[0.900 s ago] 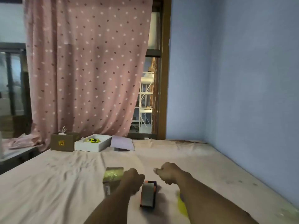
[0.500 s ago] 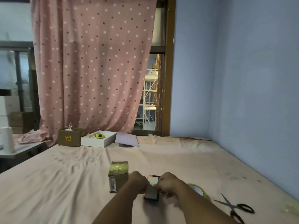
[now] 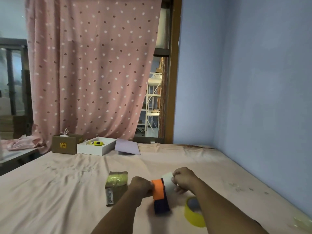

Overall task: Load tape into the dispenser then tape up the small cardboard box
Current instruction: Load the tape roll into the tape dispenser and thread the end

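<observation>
A bed (image 3: 50, 191) covered in a pale pink sheet fills the room's lower half, with a pink dotted curtain (image 3: 92, 68) hanging behind it and a blue wall on the right.

At the far left edge of the bed sits a brown carton (image 3: 65, 144), then an open white box (image 3: 96, 146) with a small yellow item inside, then a lilac sheet (image 3: 127, 146) lying flat. These are well apart from the work and seem set aside.

Nearer, left of centre, the small cardboard box (image 3: 116, 187) stands on the sheet, its top already glossy with yellowish tape. It waits just beside the person's left hand (image 3: 141, 185), within easy reach for sealing.

That left hand has its grip closed on the orange side of the tape dispenser (image 3: 160, 194), apparently to steady it. The dispenser, orange over dark blue, is tipped on edge above the sheet. The right hand (image 3: 183, 179) pinches something white at the dispenser's far side, fingers together; whether that is a core, a cover or a roll I cannot tell.

Just right of the dispenser, partly hidden under the right forearm, a yellow tape roll (image 3: 194, 215) lies on the bed, not yet loaded by the look of it.
</observation>
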Demonstrator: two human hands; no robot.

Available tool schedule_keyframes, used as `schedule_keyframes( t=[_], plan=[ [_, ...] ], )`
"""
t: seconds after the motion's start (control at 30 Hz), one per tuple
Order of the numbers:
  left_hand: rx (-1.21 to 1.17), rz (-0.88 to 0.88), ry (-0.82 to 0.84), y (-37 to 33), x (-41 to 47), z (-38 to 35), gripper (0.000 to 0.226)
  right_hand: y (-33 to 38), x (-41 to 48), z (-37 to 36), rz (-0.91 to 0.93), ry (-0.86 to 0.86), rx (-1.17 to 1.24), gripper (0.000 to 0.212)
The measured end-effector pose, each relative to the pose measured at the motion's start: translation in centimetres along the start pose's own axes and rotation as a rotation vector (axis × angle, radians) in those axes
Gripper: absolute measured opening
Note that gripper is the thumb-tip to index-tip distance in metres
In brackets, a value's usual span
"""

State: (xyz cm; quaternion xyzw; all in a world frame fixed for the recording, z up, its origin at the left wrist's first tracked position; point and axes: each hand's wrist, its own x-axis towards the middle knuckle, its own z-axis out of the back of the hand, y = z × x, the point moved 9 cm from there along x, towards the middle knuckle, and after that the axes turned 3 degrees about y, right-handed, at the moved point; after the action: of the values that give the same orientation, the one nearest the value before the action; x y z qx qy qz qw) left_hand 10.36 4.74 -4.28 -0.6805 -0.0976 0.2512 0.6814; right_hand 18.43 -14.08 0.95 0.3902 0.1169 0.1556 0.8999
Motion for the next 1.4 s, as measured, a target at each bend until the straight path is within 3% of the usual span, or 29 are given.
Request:
schedule_keyframes(
  t=[0.07,0.2,0.33,0.5,0.7,0.77,0.93,1.0,1.07,1.17,1.3,1.4],
  plan=[
    [-0.013,-0.015,0.04,-0.2,0.1,-0.5,0.005,-0.3,0.5,1.5,0.026,-0.1,-0.107,0.017],
    [0.027,-0.017,0.041,0.3,0.7,-0.2,0.004,-1.1,0.8,3.0,0.032,-0.214,-0.553,0.03],
    [-0.004,0.025,0.042,1.9,1.2,0.6,0.006,-2.7,1.4,3.5,-0.001,-0.272,-0.72,0.028],
    [-0.026,-0.003,0.102,2.6,2.1,0.3,0.009,-5.5,2.6,3.6,-0.074,-0.247,-0.653,0.028],
    [0.046,-0.042,0.118,2.0,2.6,-0.5,0.012,-7.3,3.9,1.7,-0.134,-0.067,-0.559,0.035],
    [0.053,-0.038,0.11,2.0,2.6,-0.5,0.013,-7.7,4.2,1.5,-0.129,-0.026,-0.559,0.029],
    [0.08,-0.029,0.088,2.2,2.8,-0.4,0.009,-7.0,3.6,3.1,-0.074,-0.012,-0.531,0.042],
    [0.078,-0.026,0.078,2.1,2.7,-0.3,0.006,-6.6,2.5,3.1,-0.104,0.077,-0.477,0.055],
    [0.068,-0.023,0.075,2.2,2.7,-0.3,0.004,-6.8,1.0,2.1,-0.186,0.27,-0.418,0.063],
    [0.065,-0.018,0.063,2.2,2.7,-0.2,0.003,-7.4,-1.2,0.3,-0.25,0.521,-0.433,0.055],
    [0.042,0.009,0.053,2.5,2.4,-0.3,0.008,-7.7,-1.3,0.1,-0.188,0.458,-0.626,0.059],
    [0.027,0.028,0.069,2.8,2.5,-0.5,0.008,-8.3,-1.2,0.1,-0.176,0.435,-0.549,0.045]
  ],
)
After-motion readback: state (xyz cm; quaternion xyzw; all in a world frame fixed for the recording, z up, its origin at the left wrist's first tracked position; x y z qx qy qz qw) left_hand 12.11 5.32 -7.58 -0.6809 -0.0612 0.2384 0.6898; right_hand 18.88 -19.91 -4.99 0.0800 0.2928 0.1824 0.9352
